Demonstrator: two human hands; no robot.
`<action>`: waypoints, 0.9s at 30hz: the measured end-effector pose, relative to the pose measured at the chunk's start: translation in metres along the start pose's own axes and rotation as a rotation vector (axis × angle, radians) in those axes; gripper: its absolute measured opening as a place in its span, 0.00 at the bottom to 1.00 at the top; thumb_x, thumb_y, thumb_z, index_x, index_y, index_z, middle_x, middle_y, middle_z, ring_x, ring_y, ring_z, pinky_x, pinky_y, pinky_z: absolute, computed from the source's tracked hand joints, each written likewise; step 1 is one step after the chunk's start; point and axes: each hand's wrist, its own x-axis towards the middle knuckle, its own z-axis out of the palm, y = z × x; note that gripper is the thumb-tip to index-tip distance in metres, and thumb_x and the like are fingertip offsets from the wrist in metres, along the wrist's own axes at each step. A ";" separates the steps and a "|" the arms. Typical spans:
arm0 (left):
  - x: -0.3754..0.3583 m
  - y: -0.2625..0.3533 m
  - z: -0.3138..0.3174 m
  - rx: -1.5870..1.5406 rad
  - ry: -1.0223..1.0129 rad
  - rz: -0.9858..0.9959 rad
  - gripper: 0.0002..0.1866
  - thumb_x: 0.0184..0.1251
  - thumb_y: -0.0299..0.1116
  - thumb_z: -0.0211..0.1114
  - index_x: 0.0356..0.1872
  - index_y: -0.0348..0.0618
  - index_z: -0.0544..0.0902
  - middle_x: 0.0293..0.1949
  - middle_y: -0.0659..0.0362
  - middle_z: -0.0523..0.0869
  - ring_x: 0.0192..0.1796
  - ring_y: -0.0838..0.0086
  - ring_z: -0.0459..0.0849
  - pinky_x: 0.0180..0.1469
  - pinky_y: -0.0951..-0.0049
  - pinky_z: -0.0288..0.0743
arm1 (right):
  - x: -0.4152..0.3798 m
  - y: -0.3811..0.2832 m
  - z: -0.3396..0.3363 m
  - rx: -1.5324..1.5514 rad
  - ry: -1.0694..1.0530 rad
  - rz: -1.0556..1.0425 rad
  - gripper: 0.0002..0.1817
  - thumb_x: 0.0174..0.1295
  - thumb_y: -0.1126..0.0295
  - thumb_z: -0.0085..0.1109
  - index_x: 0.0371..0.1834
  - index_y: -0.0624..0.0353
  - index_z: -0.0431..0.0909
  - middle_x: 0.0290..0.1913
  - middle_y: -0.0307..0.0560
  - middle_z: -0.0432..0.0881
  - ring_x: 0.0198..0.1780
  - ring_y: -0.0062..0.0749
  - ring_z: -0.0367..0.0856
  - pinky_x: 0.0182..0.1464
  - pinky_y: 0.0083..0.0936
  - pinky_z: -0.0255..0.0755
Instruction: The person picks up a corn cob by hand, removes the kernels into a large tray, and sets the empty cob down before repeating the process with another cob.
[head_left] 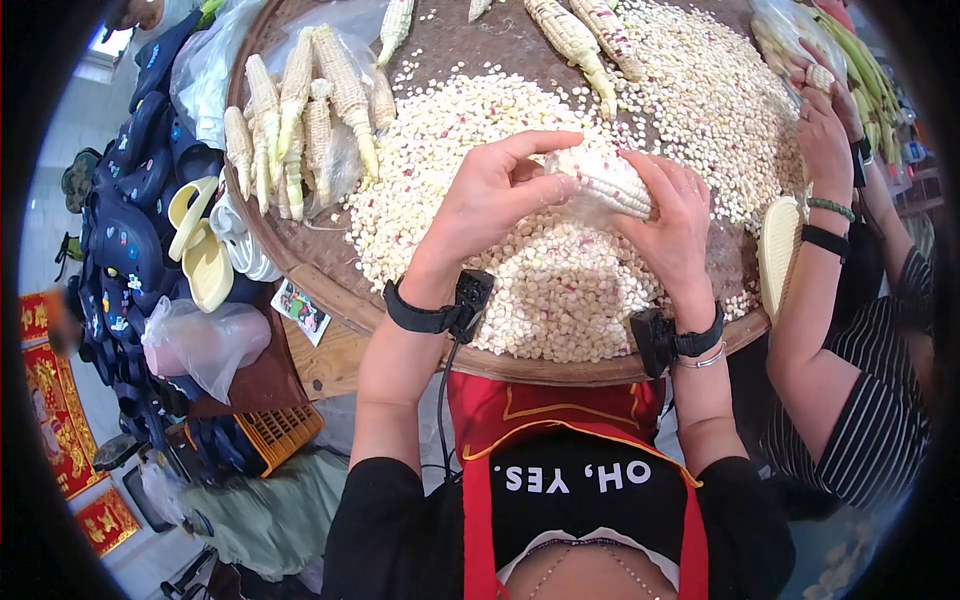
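Between my two hands is a white ear of corn point(602, 180) speckled with a few red kernels, held above a large round woven tray point(480, 52). My left hand point(500, 190) is closed on the ear's left end, thumb and forefinger against it. Around the right end curl the fingers of my right hand point(672, 208). Below both hands spreads a thick heap of loose corn kernels point(560, 300), mostly pale with some red ones. Part of the ear is hidden by my fingers.
Stripped cobs point(295, 120) lie at the tray's left, and more cobs point(570, 45) at the far side. On the right, another person's hands point(825, 115) hold a piece of corn. Yellow slippers point(205, 262) and dark blue clogs point(125, 240) are on the left.
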 end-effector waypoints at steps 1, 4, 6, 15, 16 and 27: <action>-0.001 0.001 0.000 0.000 -0.001 0.001 0.20 0.61 0.23 0.63 0.56 0.35 0.76 0.42 0.58 0.84 0.39 0.80 0.81 0.43 0.80 0.77 | 0.000 0.000 -0.001 0.008 0.009 -0.005 0.31 0.36 0.62 0.73 0.51 0.45 0.78 0.45 0.38 0.80 0.47 0.35 0.75 0.54 0.36 0.61; -0.003 0.004 -0.001 0.146 0.024 0.034 0.19 0.62 0.23 0.62 0.55 0.35 0.76 0.41 0.57 0.84 0.39 0.80 0.82 0.42 0.79 0.78 | 0.001 0.000 -0.002 0.036 0.011 -0.014 0.31 0.36 0.61 0.73 0.51 0.45 0.78 0.44 0.38 0.79 0.46 0.34 0.76 0.53 0.36 0.62; -0.003 0.004 -0.003 0.173 0.034 0.052 0.19 0.62 0.24 0.62 0.55 0.35 0.77 0.40 0.56 0.85 0.39 0.79 0.82 0.42 0.79 0.78 | 0.001 0.000 -0.003 0.053 0.006 -0.017 0.31 0.36 0.61 0.73 0.51 0.45 0.78 0.44 0.38 0.79 0.46 0.34 0.76 0.53 0.36 0.62; -0.004 0.006 -0.006 0.103 0.036 0.033 0.15 0.57 0.28 0.64 0.45 0.31 0.81 0.28 0.63 0.83 0.30 0.87 0.77 0.31 0.85 0.71 | 0.003 0.002 -0.010 -0.022 -0.034 -0.121 0.33 0.34 0.59 0.75 0.51 0.43 0.79 0.40 0.37 0.79 0.45 0.32 0.76 0.58 0.40 0.61; -0.004 0.009 -0.007 0.102 0.038 0.031 0.15 0.57 0.28 0.64 0.45 0.31 0.81 0.28 0.63 0.83 0.30 0.87 0.77 0.31 0.85 0.71 | 0.003 0.002 -0.010 -0.016 -0.039 -0.128 0.33 0.34 0.59 0.75 0.51 0.43 0.79 0.40 0.37 0.79 0.44 0.33 0.77 0.58 0.41 0.61; -0.001 -0.004 0.010 0.605 0.246 0.118 0.10 0.57 0.23 0.59 0.40 0.35 0.81 0.22 0.62 0.81 0.25 0.86 0.77 0.27 0.83 0.70 | -0.001 -0.005 0.000 0.064 -0.045 -0.040 0.30 0.34 0.64 0.74 0.48 0.46 0.80 0.38 0.39 0.78 0.40 0.36 0.77 0.39 0.30 0.72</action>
